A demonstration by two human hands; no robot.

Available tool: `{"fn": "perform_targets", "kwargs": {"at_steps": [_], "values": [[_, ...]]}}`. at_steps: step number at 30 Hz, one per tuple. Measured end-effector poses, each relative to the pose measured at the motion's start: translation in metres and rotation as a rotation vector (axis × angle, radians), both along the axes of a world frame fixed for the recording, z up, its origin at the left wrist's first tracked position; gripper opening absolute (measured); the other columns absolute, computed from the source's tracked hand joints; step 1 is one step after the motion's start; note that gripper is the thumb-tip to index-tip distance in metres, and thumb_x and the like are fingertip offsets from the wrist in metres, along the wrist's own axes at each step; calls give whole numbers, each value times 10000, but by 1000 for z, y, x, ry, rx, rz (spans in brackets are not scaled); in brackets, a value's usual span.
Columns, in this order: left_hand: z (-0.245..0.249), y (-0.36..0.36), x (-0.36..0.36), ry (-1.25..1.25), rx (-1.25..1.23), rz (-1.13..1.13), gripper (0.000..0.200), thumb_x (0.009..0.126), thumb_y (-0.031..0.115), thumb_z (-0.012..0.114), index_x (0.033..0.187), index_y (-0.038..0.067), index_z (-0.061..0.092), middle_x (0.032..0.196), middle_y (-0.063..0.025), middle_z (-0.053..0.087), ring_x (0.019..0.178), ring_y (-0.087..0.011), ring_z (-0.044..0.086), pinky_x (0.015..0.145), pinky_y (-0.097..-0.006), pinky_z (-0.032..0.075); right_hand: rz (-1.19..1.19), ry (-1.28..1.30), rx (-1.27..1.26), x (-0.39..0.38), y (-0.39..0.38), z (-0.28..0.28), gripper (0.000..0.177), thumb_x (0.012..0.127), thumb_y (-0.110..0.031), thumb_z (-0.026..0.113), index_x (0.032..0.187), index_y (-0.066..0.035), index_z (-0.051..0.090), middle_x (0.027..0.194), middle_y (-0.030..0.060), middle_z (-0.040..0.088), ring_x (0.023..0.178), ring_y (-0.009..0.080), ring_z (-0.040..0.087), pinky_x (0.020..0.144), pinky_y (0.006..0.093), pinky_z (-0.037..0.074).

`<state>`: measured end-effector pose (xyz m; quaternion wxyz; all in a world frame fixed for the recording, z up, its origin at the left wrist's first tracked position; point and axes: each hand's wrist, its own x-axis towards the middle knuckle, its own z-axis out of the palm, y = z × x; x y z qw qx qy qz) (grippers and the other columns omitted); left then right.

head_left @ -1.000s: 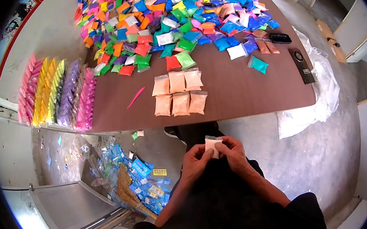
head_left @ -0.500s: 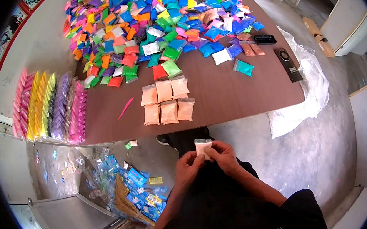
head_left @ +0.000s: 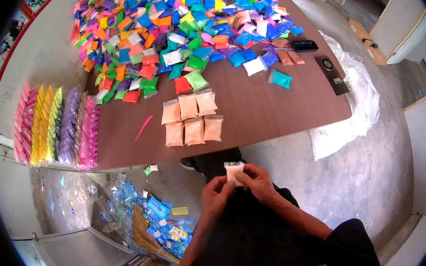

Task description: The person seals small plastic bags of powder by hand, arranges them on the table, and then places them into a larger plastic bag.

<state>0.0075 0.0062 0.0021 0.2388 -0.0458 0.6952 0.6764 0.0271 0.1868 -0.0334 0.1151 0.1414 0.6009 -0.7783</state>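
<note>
Between my two hands, in front of the table's near edge, is a small clear packet [head_left: 233, 172] of pale peach stuff, its see-through top edge pointing up. My left hand [head_left: 215, 192] pinches its lower left side. On the right side, my right hand [head_left: 259, 182] grips it with the thumb across its front. Several similar peach packets [head_left: 193, 131] lie in two rows on the table just beyond. Left of these rows lies a thin pink plastic tool [head_left: 144, 128].
A large heap of coloured packets [head_left: 146, 31] covers the far part of the brown table [head_left: 275, 110]. Rows of bagged packets [head_left: 74, 126] line its left edge. A black device [head_left: 332, 75] lies near the right corner. Below are a straw broom [head_left: 146, 233] and blue wrappers [head_left: 164, 225].
The view has shifted very slightly. Both hands keep hold of the same packet in nearly the same place, and the table's contents look unchanged.
</note>
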Motion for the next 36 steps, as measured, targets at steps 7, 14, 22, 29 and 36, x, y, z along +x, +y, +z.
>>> {"fn": "perform_targets", "kwargs": {"at_steps": [7, 14, 22, 29, 36], "values": [[6, -2, 0, 54, -58, 23, 225, 1017, 161, 722, 1138, -26, 697, 984, -61, 745, 834, -114, 684, 783, -267, 555, 42, 1, 49, -2, -2, 8, 295, 1036, -256, 677, 1233, -36, 685, 1118, 98, 712, 988, 173, 686, 847, 307, 582], [1, 0, -1, 59, -32, 87, 253, 1012, 239, 717, 1135, 17, 705, 992, -96, 733, 895, -149, 688, 806, -304, 564, 124, 85, 101, 2, -2, 6, 308, 1035, -254, 677, 1245, -28, 682, 1127, 100, 712, 1017, 167, 687, 909, 337, 580], [-3, -8, -2, 85, -79, 73, 237, 1000, 238, 732, 1104, 27, 704, 967, -74, 723, 856, -135, 662, 781, -292, 552, 122, 139, 104, -1, -7, 5, 317, 1049, -217, 658, 1295, -17, 676, 1165, 94, 715, 1071, 172, 673, 963, 336, 557], [0, -10, -7, 77, -28, 105, 250, 981, 234, 759, 1126, 36, 716, 1025, -69, 733, 916, -146, 683, 843, -294, 556, 224, 201, 222, -2, -3, 11, 338, 1035, -193, 682, 1320, -14, 656, 1139, 80, 717, 1043, 164, 671, 924, 323, 557], [-2, -19, -7, 97, -43, 21, 227, 977, 214, 761, 1125, 46, 720, 1016, -68, 740, 905, -150, 689, 840, -309, 567, 248, 163, 284, -3, -6, 21, 355, 1009, -223, 709, 1287, -9, 662, 1131, 95, 715, 996, 163, 667, 887, 308, 551]]}}
